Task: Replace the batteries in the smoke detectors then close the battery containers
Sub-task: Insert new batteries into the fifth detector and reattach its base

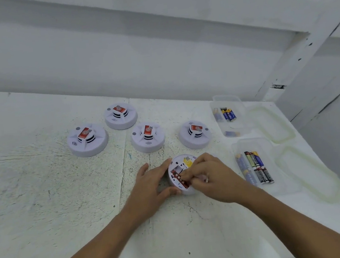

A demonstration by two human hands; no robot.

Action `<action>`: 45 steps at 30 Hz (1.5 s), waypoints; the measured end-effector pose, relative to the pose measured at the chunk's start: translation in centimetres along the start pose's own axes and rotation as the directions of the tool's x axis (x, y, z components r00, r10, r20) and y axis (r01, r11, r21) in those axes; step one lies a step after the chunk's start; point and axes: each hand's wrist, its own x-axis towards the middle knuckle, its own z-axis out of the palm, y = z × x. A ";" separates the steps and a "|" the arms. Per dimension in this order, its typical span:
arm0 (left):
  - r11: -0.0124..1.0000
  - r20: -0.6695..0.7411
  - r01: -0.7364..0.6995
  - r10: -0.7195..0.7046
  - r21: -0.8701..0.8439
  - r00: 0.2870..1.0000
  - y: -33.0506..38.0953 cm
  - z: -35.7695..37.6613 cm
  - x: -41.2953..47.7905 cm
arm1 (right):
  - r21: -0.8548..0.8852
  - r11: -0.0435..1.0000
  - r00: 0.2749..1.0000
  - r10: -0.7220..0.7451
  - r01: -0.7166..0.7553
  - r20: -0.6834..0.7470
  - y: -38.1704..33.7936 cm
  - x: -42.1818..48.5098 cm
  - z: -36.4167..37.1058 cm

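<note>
A white smoke detector [180,166] lies upside down on the table [44,199], its back facing up with a yellow part and a red battery strip showing. My left hand [150,181] cups its left edge, fingers and thumb curled round the rim. My right hand [210,177] reaches over its right side, fingertips pinched at the red battery area; what they pinch is hidden. Several more detectors [88,139] [121,115] [148,137] [194,134] stand face up behind it. A clear container [253,146] at the right holds several batteries [256,167].
A second clear container [225,99] at the back right holds a few batteries [226,113]. Two translucent lids [272,124] [309,175] lie along the table's right edge. A white wall rises behind the table.
</note>
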 end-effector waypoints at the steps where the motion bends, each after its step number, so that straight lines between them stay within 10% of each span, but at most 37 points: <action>1: 1.000 0.005 0.000 0.000 0.000 1.000 0.0 0.0 0.0 | 0.028 0.999 0.997 0.044 -0.046 0.058 -0.4 0.4 -1.0; 5: 1.000 -0.001 -0.001 0.001 0.004 1.000 0.5 -0.2 0.0 | 0.291 0.941 0.984 0.148 -0.172 0.101 0.3 2.4 -5.2; 11: 0.999 0.013 0.010 -0.010 0.036 1.000 0.4 -0.2 0.1 | 0.628 0.763 0.860 0.417 -0.155 -0.294 6.3 6.3 -11.9; 14: 0.998 0.008 0.016 -0.017 0.053 1.000 0.1 0.0 0.2 | 0.408 0.855 0.776 0.484 -0.320 -0.405 9.6 8.2 -13.5; 18: 0.997 -0.001 0.012 -0.012 0.071 1.000 0.2 -0.1 0.4 | -0.038 0.798 0.794 0.590 -0.601 -0.146 10.7 9.8 -14.2; 23: 0.999 -0.008 0.023 -0.022 0.048 1.000 0.5 -0.3 0.2 | -0.339 0.716 0.767 0.642 -0.610 -0.025 10.8 11.2 -13.5; 36: 0.999 -0.011 0.031 -0.030 0.026 0.999 1.1 -0.4 0.2 | -0.473 0.727 0.828 0.561 -0.497 -0.007 11.6 11.4 -12.1; 45: 0.999 -0.026 0.032 -0.031 0.036 0.999 0.9 -0.5 0.2 | 0.314 0.816 0.773 0.569 -0.486 -0.281 11.7 10.5 -14.5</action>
